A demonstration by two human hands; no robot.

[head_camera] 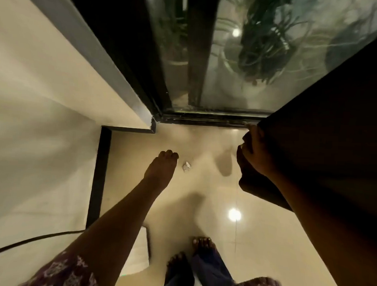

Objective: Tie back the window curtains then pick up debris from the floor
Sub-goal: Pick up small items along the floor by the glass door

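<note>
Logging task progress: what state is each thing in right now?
curtain: dark, gathered to the right, not tied.
right hand: fingers closed on the curtain's edge.
left hand: empty, reaching down, fingers loosely curled.
paper scrap: crumpled, lying on the floor, untouched.
window: uncovered; plants visible outside.

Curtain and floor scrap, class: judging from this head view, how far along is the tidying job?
Done: nothing looks finished. In hand: the right hand grips the edge of the dark curtain, which hangs untied, while the left hand reaches down beside the crumpled white scrap without holding it. Left: tying back the curtain and lifting the scrap off the tiled floor.
</note>
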